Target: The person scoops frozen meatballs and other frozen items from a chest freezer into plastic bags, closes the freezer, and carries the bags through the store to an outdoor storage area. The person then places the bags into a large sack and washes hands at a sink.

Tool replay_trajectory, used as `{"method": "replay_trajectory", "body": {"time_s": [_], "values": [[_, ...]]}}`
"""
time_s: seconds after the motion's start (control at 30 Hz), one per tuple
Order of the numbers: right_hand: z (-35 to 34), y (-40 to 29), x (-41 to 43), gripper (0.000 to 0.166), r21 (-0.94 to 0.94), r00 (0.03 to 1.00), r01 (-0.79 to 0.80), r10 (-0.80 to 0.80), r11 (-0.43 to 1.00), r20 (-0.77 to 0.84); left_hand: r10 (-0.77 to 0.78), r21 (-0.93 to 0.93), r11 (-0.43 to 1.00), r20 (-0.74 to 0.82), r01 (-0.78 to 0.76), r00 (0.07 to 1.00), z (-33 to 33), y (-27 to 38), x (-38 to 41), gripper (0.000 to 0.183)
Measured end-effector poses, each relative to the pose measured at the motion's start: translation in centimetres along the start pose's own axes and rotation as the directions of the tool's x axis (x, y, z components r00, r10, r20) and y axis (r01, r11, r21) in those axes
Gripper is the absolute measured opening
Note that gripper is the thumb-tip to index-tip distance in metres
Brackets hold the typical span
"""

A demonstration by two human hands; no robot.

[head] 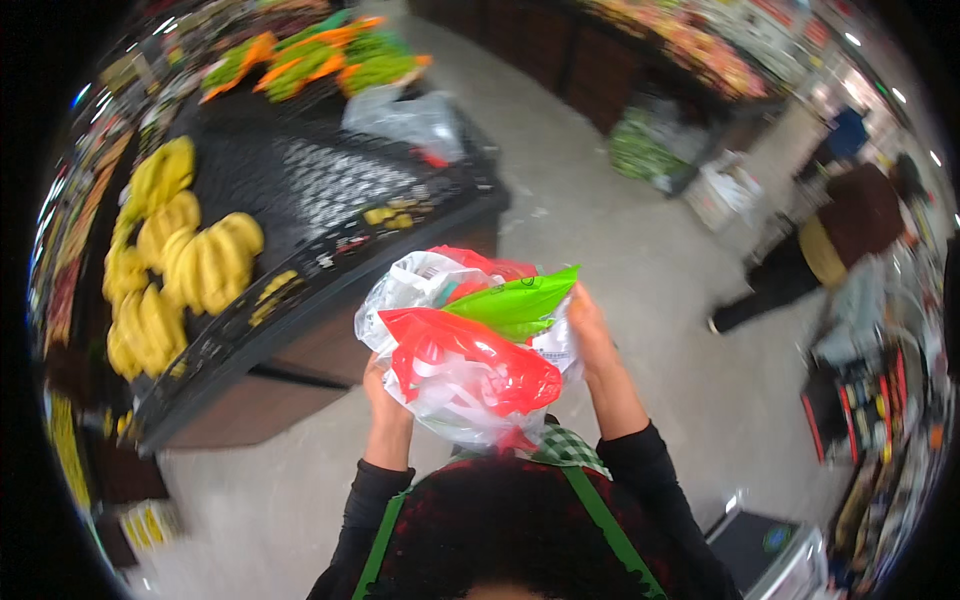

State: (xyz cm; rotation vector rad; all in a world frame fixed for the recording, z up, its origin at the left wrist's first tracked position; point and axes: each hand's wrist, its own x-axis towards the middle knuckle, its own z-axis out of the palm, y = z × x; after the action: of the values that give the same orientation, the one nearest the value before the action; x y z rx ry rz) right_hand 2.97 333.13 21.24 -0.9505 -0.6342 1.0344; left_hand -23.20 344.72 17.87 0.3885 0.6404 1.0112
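A bulky bundle of crumpled plastic bags (480, 360), clear, white and red, is held up at chest height between my two hands. A bright green plastic packet (517, 300) pokes out of its top. My left hand (386, 405) supports the bundle from its left side, its fingers mostly hidden under the plastic. On the right side my right hand (592, 326) grips the edge beside a white printed piece; its fingertips are hidden too. Under the bundle shows part of a green checked cloth (566, 450) on my apron.
At left a black display stand (315, 247) holds bunches of bananas (214, 262), a clear plastic bag (405, 120) and green produce in orange wrapping (307, 64). A white bin (720, 191) stands by another produce stand. A person (855, 225) is at right, near stocked shelves.
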Motion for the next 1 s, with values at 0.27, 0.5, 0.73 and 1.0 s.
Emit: {"method": "replay_trajectory", "body": {"time_s": [0.27, 0.5, 0.73, 1.0], "values": [[-8.9, -4.4, -13.9, 0.044, -0.121, 0.731, 0.185, -0.219, 0.975, -0.646, -0.148, 0.446, 0.893, 0.43, -0.067, 0.89, 9.5, -12.0, 0.3, 0.027], [-20.0, -9.9, -24.6, 0.035, -0.128, 0.327, 0.308, -0.231, 0.943, -0.916, -0.469, 0.702, 0.712, 0.496, -0.02, 0.731, 20.3, -28.0, -4.1, 0.02], [-24.1, -16.0, -31.4, 0.035, -0.124, 0.151, 0.466, -0.217, 0.876, -0.964, -0.676, 0.703, 0.669, 0.442, 0.24, 0.59, 28.8, -36.6, -9.5, 0.027], [-34.7, -19.1, -35.9, 0.027, -0.181, -0.095, 0.59, -0.155, 0.787, -0.983, -0.839, 0.683, 0.537, 0.494, 0.495, 0.228, 36.9, -49.1, -10.3, 0.056]]}}
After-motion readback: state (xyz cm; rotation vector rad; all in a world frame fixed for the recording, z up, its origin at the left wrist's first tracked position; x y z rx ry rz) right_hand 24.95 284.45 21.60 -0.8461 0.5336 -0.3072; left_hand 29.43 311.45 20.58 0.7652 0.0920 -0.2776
